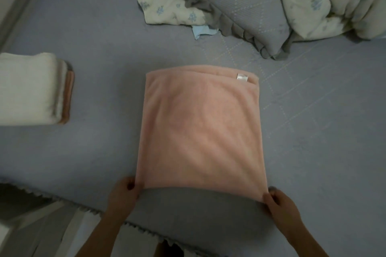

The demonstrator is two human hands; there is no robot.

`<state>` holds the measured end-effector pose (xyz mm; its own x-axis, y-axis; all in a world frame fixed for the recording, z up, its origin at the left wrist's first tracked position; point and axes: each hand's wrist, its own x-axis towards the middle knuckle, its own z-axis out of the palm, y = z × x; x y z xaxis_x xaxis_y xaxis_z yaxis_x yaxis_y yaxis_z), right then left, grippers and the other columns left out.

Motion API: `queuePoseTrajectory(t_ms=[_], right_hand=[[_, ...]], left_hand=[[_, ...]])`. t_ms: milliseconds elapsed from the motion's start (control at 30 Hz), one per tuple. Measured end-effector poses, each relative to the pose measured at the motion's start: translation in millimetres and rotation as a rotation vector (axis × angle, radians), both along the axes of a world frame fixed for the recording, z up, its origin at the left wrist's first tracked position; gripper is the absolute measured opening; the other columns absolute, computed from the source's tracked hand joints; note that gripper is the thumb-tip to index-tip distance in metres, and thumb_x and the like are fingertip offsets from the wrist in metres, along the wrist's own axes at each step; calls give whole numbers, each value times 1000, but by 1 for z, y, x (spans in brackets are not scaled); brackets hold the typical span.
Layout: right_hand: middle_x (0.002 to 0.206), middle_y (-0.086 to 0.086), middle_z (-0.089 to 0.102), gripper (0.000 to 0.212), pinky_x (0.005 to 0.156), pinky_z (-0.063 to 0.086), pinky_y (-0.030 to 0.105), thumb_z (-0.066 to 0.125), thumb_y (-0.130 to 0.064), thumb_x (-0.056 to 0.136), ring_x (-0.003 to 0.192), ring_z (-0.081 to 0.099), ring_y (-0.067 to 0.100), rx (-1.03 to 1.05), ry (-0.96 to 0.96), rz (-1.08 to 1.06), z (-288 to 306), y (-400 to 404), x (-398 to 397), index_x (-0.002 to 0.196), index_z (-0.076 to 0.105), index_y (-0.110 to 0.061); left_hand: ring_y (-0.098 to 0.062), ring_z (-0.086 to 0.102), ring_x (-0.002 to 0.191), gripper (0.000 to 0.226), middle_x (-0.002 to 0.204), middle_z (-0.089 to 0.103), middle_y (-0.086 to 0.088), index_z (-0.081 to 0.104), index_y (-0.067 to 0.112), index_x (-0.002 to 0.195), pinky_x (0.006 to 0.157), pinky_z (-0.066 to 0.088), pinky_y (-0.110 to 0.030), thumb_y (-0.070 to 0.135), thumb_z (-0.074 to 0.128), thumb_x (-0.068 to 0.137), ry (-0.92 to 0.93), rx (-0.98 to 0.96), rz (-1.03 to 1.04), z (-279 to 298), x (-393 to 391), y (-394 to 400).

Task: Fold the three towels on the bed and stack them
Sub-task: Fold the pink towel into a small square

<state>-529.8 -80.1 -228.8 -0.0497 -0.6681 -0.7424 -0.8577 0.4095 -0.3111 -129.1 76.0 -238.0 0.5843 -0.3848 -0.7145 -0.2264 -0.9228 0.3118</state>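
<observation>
Pink towel (198,127) lies lengthwise away from person; left hand (125,194) and right hand (279,204) each pinch one near corner.

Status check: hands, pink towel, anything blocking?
Left hand and right hand pinch near corners of flat pink fleece towel. Folded cream-and-pink towel stack left. Nothing blocking.

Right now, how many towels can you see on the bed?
3: a pink towel mid-bed, its near corners pinched by the left hand and right hand; a white towel folded at left, stacked on a brownish towel.
</observation>
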Motion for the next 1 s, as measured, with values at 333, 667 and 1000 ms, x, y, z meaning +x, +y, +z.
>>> queuePoseTrajectory(t_ms=[333,667,1000], right_hand=[[78,-16,60,11,70,39,30,68,-20,80,77,60,18,-210,2,-221,19,-22,46,84,62,-29],[72,-12,65,1,67,48,19,64,-22,74,73,63,10,-366,-182,-322,0,-194,137,74,64,-23],[77,-8,63,12,61,36,3,63,-26,82,70,56,5,-561,-122,-153,-22,-230,145,91,69,-19]], left_hand=[[-13,36,56,35,54,42,-2,48,14,59,50,32,-33,49,49,63,-53,-160,142,13,-17,-25],[-14,40,68,28,66,47,-2,60,4,75,53,32,-32,29,61,87,-196,-399,139,3,70,-202],[-13,39,67,28,60,38,2,51,11,71,55,24,-31,31,54,90,-278,-408,90,-13,84,-221]])
